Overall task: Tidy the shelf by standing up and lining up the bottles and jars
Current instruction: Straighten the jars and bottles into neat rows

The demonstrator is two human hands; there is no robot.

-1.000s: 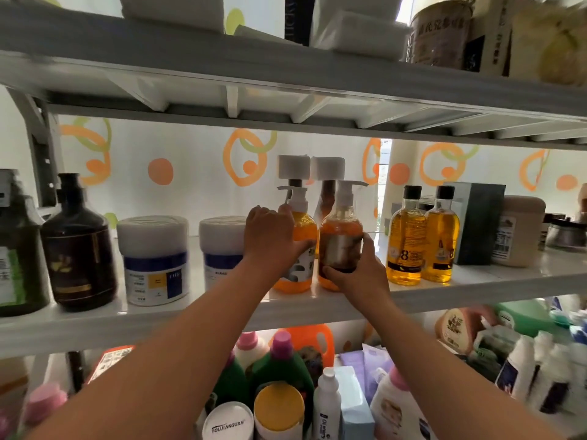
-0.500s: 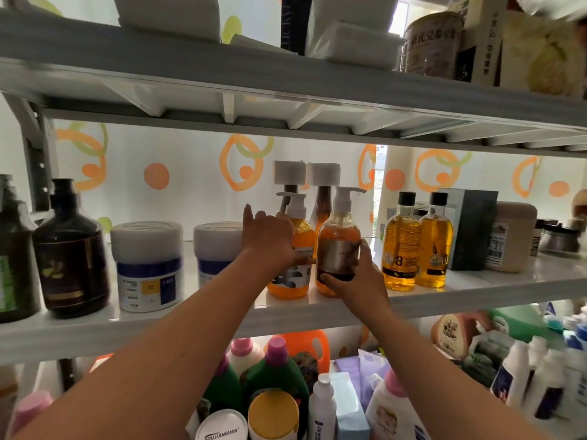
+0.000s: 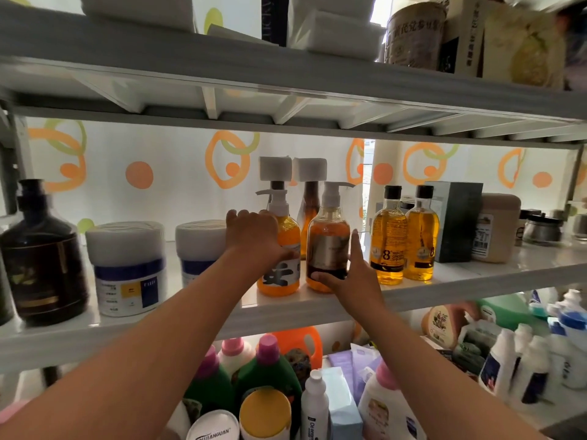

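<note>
Two pump bottles stand upright near the front of the middle shelf (image 3: pixel 317 304). My left hand (image 3: pixel 254 238) grips the orange pump bottle (image 3: pixel 284 246) from its left, fingers curled over its shoulder and thumb on the label. My right hand (image 3: pixel 352 276) holds the amber pump bottle (image 3: pixel 327 246) low down, with the thumb across its front and the fingers up along its right side. A small gap separates the two bottles. Behind them stand two brown bottles with white caps (image 3: pixel 313 198).
Two white jars (image 3: pixel 127 268) and a dark bottle (image 3: pixel 41 258) stand to the left. Two yellow oil bottles (image 3: pixel 389 239), a dark box (image 3: pixel 457 217) and a beige jar (image 3: pixel 497 227) stand to the right. The lower shelf is crowded with detergent bottles (image 3: pixel 266 369).
Both hands stay on the same two pump bottles. The bottles overlapped in view before and now show a small gap. The view has shifted slightly.
</note>
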